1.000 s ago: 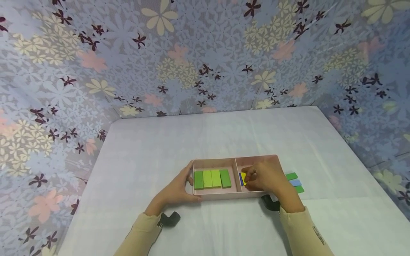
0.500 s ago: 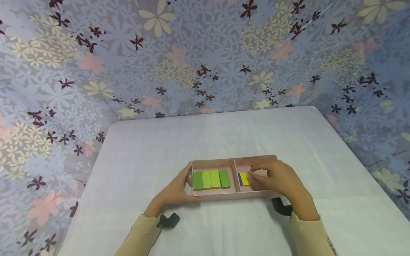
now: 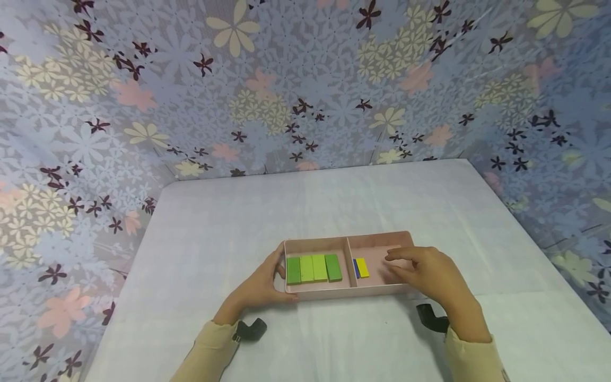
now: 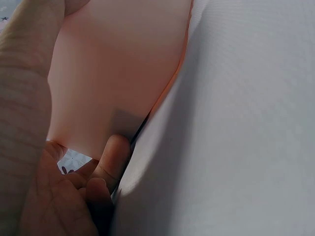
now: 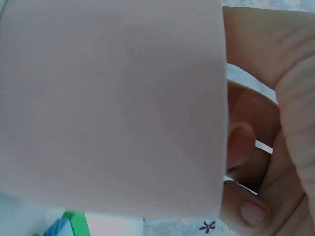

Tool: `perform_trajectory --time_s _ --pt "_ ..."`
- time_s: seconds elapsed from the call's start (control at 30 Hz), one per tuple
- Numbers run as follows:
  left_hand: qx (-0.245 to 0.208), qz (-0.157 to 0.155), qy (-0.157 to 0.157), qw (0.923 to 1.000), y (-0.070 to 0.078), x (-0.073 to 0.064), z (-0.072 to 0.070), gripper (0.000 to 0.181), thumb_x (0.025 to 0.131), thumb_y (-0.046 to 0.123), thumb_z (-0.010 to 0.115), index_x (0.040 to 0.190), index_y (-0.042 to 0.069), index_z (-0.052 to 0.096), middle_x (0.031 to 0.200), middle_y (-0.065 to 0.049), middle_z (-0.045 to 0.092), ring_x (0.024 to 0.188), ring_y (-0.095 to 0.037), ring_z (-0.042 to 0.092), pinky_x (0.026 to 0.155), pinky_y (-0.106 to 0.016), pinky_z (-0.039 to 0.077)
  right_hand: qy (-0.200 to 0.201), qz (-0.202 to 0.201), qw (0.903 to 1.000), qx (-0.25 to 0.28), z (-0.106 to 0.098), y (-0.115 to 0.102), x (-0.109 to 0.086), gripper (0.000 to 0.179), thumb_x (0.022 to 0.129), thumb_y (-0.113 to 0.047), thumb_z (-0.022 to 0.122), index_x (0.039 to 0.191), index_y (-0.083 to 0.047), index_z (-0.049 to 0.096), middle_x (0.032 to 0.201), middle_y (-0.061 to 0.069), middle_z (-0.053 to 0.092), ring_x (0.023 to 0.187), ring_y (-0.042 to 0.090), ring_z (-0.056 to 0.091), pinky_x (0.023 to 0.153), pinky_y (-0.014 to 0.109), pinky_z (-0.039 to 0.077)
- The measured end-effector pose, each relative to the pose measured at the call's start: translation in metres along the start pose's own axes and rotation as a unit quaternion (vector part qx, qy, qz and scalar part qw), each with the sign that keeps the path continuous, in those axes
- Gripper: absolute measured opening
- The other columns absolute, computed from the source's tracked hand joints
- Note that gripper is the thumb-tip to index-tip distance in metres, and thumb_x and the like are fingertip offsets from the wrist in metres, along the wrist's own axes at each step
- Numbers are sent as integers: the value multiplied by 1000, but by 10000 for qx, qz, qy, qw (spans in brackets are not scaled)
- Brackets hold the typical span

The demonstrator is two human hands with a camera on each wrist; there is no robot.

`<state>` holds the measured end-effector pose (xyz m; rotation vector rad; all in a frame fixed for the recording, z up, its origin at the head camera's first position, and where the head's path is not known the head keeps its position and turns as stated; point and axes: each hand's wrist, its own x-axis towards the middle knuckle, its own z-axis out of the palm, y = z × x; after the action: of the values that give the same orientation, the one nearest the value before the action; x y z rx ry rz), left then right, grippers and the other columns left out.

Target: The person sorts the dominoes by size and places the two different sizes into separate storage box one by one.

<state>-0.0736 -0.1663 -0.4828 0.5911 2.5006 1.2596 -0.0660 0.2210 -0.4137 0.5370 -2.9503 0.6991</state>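
Note:
A pale pink two-compartment box (image 3: 329, 293) lies on the table. My left hand (image 3: 258, 284) grips its left end, thumb along the front wall; the left wrist view shows those fingers against the box wall (image 4: 108, 73). The left compartment holds several green and lime blocks (image 3: 313, 268) in a row. Against the divider in the right compartment are a thin blue piece (image 3: 356, 268) and a yellow block (image 3: 363, 268). My right hand (image 3: 434, 273) hovers at the box's right end, thumb and fingers apart with nothing between them. Its fingers partly hide behind the box in the right wrist view.
A white cloth covers the table (image 3: 229, 223); flowered fabric (image 3: 305, 79) hangs behind and at the sides. Beyond the box in the right wrist view lie a green block (image 5: 78, 223) and a blue block (image 5: 59, 227), which my right hand hides in the head view.
My right hand has let go of the yellow block and moved right, away from the divider. The yellow block stays beside the blue piece. My left hand keeps its grip on the box.

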Motion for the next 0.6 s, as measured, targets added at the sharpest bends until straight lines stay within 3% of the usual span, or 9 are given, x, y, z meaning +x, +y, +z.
perform_trajectory --time_s 0.13,0.27,0.4,0.6 --pt "38 -29 6 10000 0 1 1 129 61 52 85 154 24 1 104 5 50 86 -12 48 69 -28 40 340 -122 9993 -60 -2 6 -6 24 79 -26 78 103 -25 75 105 -7 70 62 8 47 57 29 40" --pt "48 -31 -1 10000 1 1 2 129 61 50 86 154 22 1 105 5 49 85 -12 48 68 -28 41 956 -494 9942 -21 -5 17 -14 24 76 -19 80 99 -25 76 107 -7 70 61 3 42 57 25 35" --pt "61 22 43 10000 1 1 2 129 61 51 86 154 23 1 109 6 47 89 -10 49 68 -28 41 1628 -793 9835 -21 -6 25 -19 25 73 -18 82 97 -24 77 102 -7 71 76 6 45 74 40 29" --pt "44 0 13 10000 0 3 3 130 61 52 85 154 24 0 109 6 47 86 -11 48 69 -27 40 1984 -712 9775 -101 -8 32 -27 25 69 -20 84 92 -24 75 95 -8 61 94 22 47 75 53 18"
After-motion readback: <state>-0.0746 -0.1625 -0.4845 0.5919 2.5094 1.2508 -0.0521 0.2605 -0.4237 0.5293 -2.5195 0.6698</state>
